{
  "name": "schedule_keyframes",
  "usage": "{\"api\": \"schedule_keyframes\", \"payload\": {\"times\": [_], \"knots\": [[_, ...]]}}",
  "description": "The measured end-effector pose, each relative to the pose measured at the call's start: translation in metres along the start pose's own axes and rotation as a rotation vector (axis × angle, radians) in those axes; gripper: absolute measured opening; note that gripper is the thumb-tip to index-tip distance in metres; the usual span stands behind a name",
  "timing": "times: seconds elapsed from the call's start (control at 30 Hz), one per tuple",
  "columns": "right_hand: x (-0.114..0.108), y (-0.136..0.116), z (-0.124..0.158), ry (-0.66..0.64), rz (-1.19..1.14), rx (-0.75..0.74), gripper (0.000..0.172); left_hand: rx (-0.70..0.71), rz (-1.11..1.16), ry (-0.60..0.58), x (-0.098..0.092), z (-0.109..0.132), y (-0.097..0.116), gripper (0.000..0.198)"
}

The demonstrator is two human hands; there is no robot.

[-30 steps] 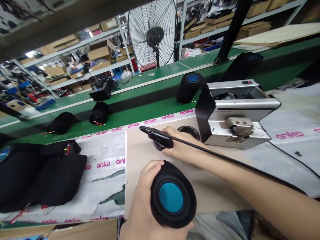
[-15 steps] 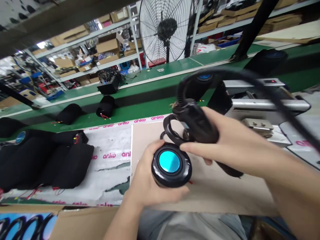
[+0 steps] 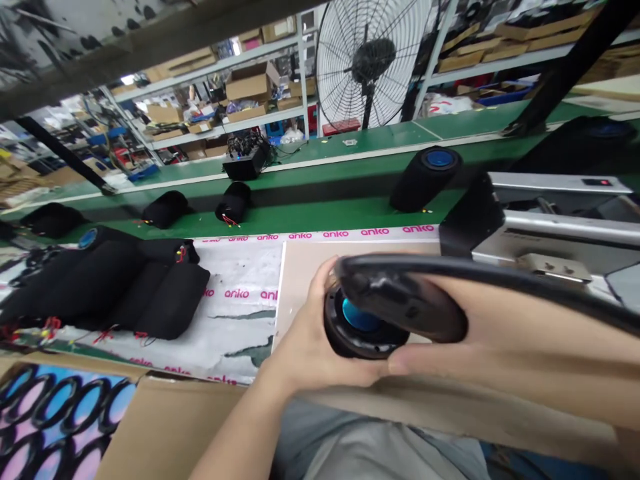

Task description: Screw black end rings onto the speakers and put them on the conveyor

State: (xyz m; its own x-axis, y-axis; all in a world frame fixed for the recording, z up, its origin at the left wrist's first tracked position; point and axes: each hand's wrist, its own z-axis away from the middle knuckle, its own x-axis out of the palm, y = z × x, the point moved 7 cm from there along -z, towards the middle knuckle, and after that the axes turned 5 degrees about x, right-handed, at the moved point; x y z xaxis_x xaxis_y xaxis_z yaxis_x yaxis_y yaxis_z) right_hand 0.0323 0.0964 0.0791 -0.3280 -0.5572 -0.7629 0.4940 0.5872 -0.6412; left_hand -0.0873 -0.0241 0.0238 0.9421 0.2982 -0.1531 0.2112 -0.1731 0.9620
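The left hand (image 3: 305,347) is curled round a black speaker (image 3: 345,339), fingers and thumb wrapped about its body, and holds it just above the pale board (image 3: 304,263) at the near edge of the bench, with its blue end face turned up toward the camera. The right hand (image 3: 490,327) is closed round a black corded tool (image 3: 405,303), thumb along the underside. The tool's long axis runs nearly level from right to left, so its front end lies straight across the speaker's face from the right, while the speaker's own axis points upward – the two cross almost at a right angle. The left hand is the nearer one to the speaker, being on it; the right hand sits just beside it. Whether the tool's tip touches the blue face cannot be told, since the tool covers much of that face. The speaker's body is hidden behind the left hand, and the cord (image 3: 550,283) is cut off at the right edge.
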Motion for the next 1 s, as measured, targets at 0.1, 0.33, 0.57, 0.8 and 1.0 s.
{"api": "schedule_keyframes", "payload": {"times": [0.1,0.33,0.57,0.8,1.0], "knots": [[-0.004,0.003,0.0,0.003,-0.003,0.125,0.065,0.05,0.0,0.025,0.0,0.0,0.002,0.131],[-0.003,0.001,0.001,-0.073,-0.043,0.114,0.046,0.014,0.028,0.01,0.001,0.003,-0.001,0.129],[-0.006,0.004,-0.003,-0.072,-0.097,0.058,0.057,0.088,0.021,0.043,0.0,0.004,0.002,0.116],[0.008,0.011,0.012,-0.044,-0.042,0.087,0.068,0.069,0.106,0.07,0.004,0.005,0.0,0.106],[0.004,-0.005,0.011,0.197,0.052,0.05,0.069,0.053,0.215,0.046,0.009,0.007,-0.001,0.104]]}}
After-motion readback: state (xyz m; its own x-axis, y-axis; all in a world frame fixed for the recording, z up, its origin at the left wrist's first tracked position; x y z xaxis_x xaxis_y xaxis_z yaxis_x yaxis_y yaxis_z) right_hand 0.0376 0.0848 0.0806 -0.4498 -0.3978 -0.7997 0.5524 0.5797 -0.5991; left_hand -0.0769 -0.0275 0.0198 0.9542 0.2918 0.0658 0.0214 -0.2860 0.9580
